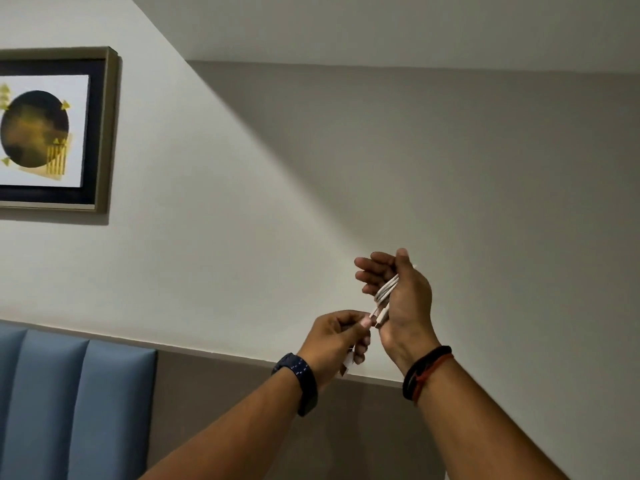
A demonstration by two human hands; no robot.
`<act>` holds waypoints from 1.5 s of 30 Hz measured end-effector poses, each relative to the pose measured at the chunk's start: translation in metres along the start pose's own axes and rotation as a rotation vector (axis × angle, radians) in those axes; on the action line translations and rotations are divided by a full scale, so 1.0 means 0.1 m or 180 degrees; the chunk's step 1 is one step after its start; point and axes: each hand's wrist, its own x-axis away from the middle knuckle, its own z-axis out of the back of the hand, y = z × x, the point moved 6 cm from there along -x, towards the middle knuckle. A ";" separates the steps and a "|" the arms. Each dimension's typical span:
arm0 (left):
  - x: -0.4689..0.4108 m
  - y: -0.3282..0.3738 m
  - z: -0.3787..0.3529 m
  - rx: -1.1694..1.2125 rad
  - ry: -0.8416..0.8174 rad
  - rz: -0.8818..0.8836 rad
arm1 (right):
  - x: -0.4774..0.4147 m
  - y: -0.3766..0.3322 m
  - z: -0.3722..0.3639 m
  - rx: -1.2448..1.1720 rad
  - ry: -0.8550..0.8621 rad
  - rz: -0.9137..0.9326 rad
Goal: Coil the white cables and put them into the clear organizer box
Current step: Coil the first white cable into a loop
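Two hands raised close together. Left hand (332,337), dark blue watch band (301,381) on wrist: thumb and forefinger pinched on free end of thin white cable (383,296), short tail hanging below the curled fingers. Right hand (398,299), red and black thread bracelets (427,370) on wrist: fingers loosely spread and pointing up, not closed, acting as spool with several turns looped across palm.

Coil long axis roughly along right palm, heel to fingers, tilted a bit right. Free end leaves coil at heel of palm, runs down-left straight into left pinch, so left hand is the nearer one, just beside right wrist, lower left.

Likely next: wind or tuck last tail, slip coil off. Clear organizer box not in view; direction cannot tell.

Behind: pale wall (450,168), gold-framed abstract picture (110,133), blue padded panel (69,403).
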 end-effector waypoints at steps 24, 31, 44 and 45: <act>0.14 0.25 0.56 -0.1468 0.1211 -0.0679 | 0.13 0.52 0.27 0.2397 -0.0799 -0.1193; 0.09 0.02 0.32 -0.0467 -0.0257 0.0272 | 0.25 0.45 0.09 0.0734 -0.1767 -0.1745; 0.04 0.08 0.18 -0.0766 -0.0224 0.0126 | 0.27 0.47 0.20 -0.0035 -0.1883 -0.1746; 0.04 0.08 0.17 -0.0768 -0.0193 0.0119 | 0.27 0.49 0.22 0.0009 -0.1798 -0.1724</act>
